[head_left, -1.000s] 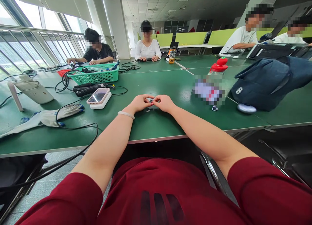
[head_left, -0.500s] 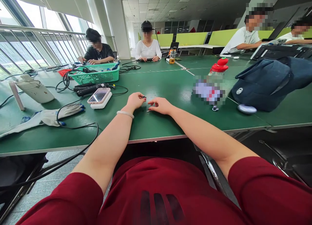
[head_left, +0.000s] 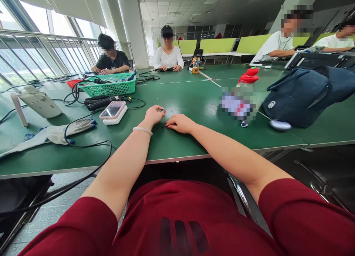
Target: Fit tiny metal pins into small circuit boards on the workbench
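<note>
My left hand (head_left: 154,115), a pale bangle on its wrist, is closed in a pinch just above the green table (head_left: 133,145). Between its thumb and fingertips is a small shiny dark piece (head_left: 161,110), too small to name. Beside it, my right hand (head_left: 181,123) rests low at the tabletop, fingers curled and drawn together, dark nails pointing left. Whatever may lie beneath those right fingertips is hidden. A small gap separates the two hands.
Left of my hands lie a phone (head_left: 114,110) on a white case, a glove (head_left: 63,131), black cables and a green basket (head_left: 111,86). To the right are a red-lidded bottle (head_left: 249,75) and a dark blue backpack (head_left: 299,97). Several people sit around the table.
My right hand has lowered slightly toward the table and its fingers have closed together. The small shiny piece seen beneath it is now hidden. My left hand keeps its pinch almost in place.
</note>
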A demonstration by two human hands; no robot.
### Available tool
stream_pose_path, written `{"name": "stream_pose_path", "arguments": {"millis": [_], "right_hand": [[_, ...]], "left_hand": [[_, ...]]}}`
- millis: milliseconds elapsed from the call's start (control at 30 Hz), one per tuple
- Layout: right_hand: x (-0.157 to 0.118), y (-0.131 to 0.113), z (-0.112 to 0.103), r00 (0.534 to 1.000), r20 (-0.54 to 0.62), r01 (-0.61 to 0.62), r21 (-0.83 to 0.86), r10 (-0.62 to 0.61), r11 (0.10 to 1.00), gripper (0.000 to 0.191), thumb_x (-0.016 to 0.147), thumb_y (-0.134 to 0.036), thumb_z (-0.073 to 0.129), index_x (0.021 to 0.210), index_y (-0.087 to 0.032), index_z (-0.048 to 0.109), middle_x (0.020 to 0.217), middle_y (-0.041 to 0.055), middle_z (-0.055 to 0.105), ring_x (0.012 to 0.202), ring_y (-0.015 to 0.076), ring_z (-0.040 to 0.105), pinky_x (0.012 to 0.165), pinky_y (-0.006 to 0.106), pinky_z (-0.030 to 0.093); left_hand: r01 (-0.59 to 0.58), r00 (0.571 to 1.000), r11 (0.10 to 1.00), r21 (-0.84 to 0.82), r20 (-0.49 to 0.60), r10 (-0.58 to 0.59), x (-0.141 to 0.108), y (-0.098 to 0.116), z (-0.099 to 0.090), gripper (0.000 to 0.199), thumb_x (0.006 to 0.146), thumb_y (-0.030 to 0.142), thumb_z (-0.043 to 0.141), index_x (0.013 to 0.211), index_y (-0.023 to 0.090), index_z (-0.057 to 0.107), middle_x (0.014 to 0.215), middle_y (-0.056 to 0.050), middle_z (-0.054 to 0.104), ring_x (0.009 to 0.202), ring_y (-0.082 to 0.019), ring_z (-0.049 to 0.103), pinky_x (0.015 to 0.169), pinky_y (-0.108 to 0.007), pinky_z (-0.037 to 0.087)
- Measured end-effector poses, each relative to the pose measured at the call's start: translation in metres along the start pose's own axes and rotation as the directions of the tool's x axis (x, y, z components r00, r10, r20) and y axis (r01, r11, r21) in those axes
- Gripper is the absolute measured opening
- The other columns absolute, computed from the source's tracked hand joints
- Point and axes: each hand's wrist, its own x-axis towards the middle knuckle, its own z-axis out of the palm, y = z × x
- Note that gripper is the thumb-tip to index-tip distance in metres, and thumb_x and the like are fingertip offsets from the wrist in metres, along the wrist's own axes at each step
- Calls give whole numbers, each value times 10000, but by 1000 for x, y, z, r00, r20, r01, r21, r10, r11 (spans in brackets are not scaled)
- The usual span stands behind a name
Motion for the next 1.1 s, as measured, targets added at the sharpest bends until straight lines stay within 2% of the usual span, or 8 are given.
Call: {"name": "stream_pose_path", "arguments": {"millis": [100, 200, 300, 433, 567, 733, 900, 1100], "right_hand": [[-2, -4, 0, 999, -12, 52, 21, -52, 998, 321, 850, -193, 553, 1144, -249, 669, 1166, 27, 671, 1118, 198, 583, 996, 359, 433], [-3, -8, 1, 993, 35, 107, 68, -109, 992, 392, 860, -145, 506, 1201, -296, 628, 1275, -18, 609, 1235, 181, 514, 1059, 358, 388], [-3, -9, 2, 996, 69, 58, 73, -63, 996, 350, 868, -155, 499, 1127, -311, 675, 1220, -39, 644, 1196, 187, 555, 1045, 351, 406], [-1, -5, 0, 999, 31, -23, 54, 22, 998, 270, 857, -186, 538, 1025, -281, 726, 1121, -19, 695, 1061, 203, 637, 971, 337, 454], [1, 4, -3, 992, -20, -126, -17, 126, 992, 234, 831, -170, 568, 939, -259, 755, 982, 14, 738, 950, 218, 659, 888, 339, 472], [-1, 12, -7, 975, -59, -217, -47, 214, 975, 234, 807, -122, 572, 894, -240, 754, 921, 12, 739, 901, 171, 643, 843, 284, 459], [-2, 12, -4, 978, -71, -200, -60, 196, 978, 243, 818, -107, 551, 940, -205, 737, 962, 35, 722, 919, 161, 629, 846, 268, 451], [-1, 12, -2, 978, -117, -183, -84, 172, 980, 276, 833, -89, 515, 974, -202, 724, 980, 52, 702, 933, 163, 623, 871, 279, 446]], "left_hand": [[-1, 1000, 1000, 5, 15, 1, -1, 1, 0, 255, 641, 251, 683, 884, 192, 630, 693, -17, 681, 593, -147, 594, 626, -273, 462], [0, 1000, 1000, 11, 23, 0, -3, 3, 0, 275, 660, 245, 673, 925, 185, 631, 704, -22, 679, 598, -142, 597, 617, -264, 462], [-11, 999, 1000, 23, 33, 10, -5, 5, -1, 269, 681, 244, 659, 941, 178, 632, 712, -27, 682, 589, -138, 592, 611, -265, 462], [-22, 999, 999, 45, 49, 20, -7, 8, -1, 260, 684, 241, 660, 937, 180, 640, 715, -28, 690, 599, -143, 595, 615, -270, 461], [-17, 998, 998, 58, 56, 14, -8, 8, -1, 262, 672, 239, 671, 927, 187, 652, 706, -20, 693, 590, -142, 594, 630, -278, 464], [-18, 999, 996, 87, 32, 15, -10, 9, -2, 224, 628, 228, 709, 845, 184, 673, 644, -8, 657, 591, -150, 594, 648, -285, 470], [-38, 999, 996, 78, 25, 37, -10, 8, -1, 201, 635, 195, 712, 832, 181, 676, 657, 0, 637, 618, -144, 608, 677, -276, 480], [-18, 997, 999, -26, 76, 20, -11, 8, 4, 168, 691, 168, 680, 843, 148, 611, 661, -1, 624, 594, -124, 639, 647, -256, 518]]}}
